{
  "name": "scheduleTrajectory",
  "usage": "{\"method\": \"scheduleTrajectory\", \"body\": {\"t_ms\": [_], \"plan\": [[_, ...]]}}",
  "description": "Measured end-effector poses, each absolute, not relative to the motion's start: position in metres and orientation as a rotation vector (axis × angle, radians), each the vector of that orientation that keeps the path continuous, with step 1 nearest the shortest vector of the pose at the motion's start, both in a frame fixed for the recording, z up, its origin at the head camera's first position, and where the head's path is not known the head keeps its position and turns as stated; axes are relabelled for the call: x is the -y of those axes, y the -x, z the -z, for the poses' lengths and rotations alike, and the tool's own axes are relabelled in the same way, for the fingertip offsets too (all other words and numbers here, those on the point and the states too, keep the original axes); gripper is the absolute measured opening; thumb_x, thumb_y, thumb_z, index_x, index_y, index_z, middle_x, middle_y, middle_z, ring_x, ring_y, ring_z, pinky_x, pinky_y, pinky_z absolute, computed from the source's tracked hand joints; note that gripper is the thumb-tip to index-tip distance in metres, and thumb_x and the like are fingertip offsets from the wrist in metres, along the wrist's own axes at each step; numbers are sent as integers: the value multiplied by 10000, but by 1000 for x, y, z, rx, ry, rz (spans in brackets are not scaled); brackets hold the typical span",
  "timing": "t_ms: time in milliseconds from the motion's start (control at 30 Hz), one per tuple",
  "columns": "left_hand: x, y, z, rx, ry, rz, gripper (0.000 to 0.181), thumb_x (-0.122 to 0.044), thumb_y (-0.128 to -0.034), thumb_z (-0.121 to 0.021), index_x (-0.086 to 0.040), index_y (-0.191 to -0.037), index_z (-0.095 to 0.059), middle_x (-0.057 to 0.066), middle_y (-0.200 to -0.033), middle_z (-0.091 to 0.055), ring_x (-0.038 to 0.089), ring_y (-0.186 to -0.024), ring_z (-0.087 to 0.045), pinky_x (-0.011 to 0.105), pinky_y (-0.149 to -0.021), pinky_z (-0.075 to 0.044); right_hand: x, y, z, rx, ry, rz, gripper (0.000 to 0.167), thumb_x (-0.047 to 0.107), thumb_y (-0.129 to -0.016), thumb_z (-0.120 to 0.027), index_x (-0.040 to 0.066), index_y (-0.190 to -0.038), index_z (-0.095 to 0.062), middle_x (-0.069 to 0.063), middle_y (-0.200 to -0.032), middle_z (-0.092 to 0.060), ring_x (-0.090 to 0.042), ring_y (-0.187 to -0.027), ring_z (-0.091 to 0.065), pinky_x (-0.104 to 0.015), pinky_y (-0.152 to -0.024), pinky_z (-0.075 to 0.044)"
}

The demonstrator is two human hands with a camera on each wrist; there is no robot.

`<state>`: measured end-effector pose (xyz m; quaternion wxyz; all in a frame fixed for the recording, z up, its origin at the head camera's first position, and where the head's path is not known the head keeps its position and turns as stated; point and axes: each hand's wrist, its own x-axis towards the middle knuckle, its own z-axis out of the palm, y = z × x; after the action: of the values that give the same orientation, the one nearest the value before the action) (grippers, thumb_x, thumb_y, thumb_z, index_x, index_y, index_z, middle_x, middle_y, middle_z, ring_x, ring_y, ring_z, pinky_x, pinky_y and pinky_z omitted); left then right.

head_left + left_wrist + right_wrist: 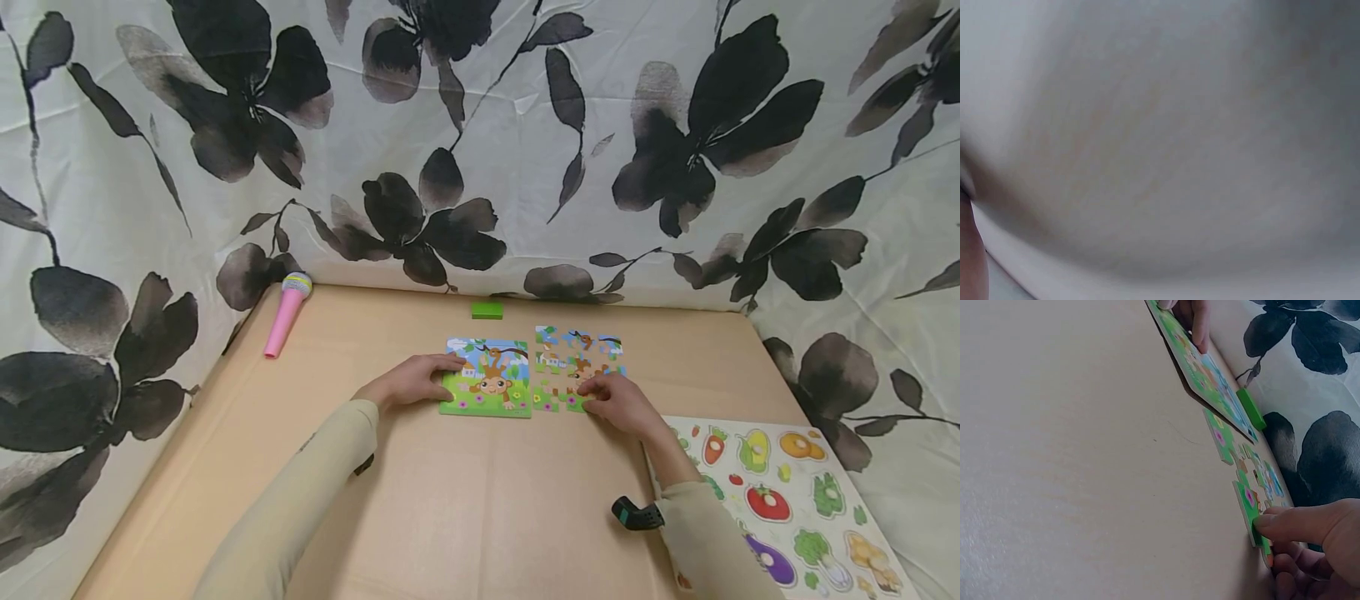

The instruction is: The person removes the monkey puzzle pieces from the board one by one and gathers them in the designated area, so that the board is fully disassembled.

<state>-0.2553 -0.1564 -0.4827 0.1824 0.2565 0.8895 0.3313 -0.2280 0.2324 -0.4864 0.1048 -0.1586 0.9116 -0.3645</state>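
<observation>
A square picture board (486, 400) showing a monkey lies near the back middle of the table. My left hand (408, 382) rests on its left side, with thumb and fingertips on the picture. Right of the board, several loose jigsaw pieces (551, 360) with a like picture lie in a rough square with gaps. At their lower right, my right hand (618, 402) pinches a green puzzle piece (1247, 515), thumb on its face; the hand partly hides it. The left wrist view shows only a blurred pale surface and a sliver of skin.
A green block (487, 311) sits behind the board. A pink toy microphone (286, 315) lies at the back left. To the right, under my right forearm, is a vegetable picture sheet (795, 467). Floral cloth (540, 167) borders the table's back and sides.
</observation>
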Motion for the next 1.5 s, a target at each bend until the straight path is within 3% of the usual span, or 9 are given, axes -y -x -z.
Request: {"method": "scheduleTrajectory", "body": {"t_ms": [167,433,867,1133,1333,1500], "plan": [[155,255,482,-2518,-733,-926,576,-174,-868,-748,-75,-1398,-546,48,-1507,-439,281,-1439,-300,450,-1167,-252,-232,228,485,-2705,455,1051,184,66,-892,-681,5,-1064,-699,-120,-1021,-640,-182,-774,-517,-329,-657,-446],[154,255,481,-2527,-760,-894,574,-171,-867,-746,-69,-1396,-547,73,-1502,-442,294,-1433,-310,451,-1165,-259,-224,225,476,-2709,432,1048,183,135,-924,-666,43,-1078,-703,-89,-1059,-645,-229,-930,-592,-378,-786,-486],[154,261,482,-2536,-794,-801,574,-153,-862,-751,-63,-1392,-549,91,-1497,-446,295,-1430,-317,443,-1163,-267,-195,219,457,-2596,477,1223,273,150,-941,-644,7,-1172,-665,-124,-1164,-635,-242,-943,-589,-341,-745,-488],[139,262,477,-2558,-806,-893,516,-183,-861,-756,-64,-1340,-602,78,-1426,-527,284,-1340,-450,432,-1120,-342,-162,219,469,-2433,379,1387,279,146,-960,-631,-12,-1189,-641,-131,-1082,-674,-280,-926,-641,-366,-779,-519],[121,261,479,-2535,-864,-955,475,-183,-855,-760,-54,-1295,-636,80,-1402,-554,248,-1311,-489,394,-1106,-362,-130,220,479,-2450,315,1395,254,169,-956,-642,44,-1177,-652,-45,-1033,-682,-176,-928,-638,-304,-767,-508],[115,258,486,-2539,-871,-994,394,-154,-860,-748,-58,-1236,-676,83,-1347,-599,227,-1303,-504,375,-1107,-363,-116,220,481,-2509,335,1340,217,145,-945,-648,59,-1143,-672,-23,-1019,-694,-161,-935,-643,-330,-794,-520]]}}
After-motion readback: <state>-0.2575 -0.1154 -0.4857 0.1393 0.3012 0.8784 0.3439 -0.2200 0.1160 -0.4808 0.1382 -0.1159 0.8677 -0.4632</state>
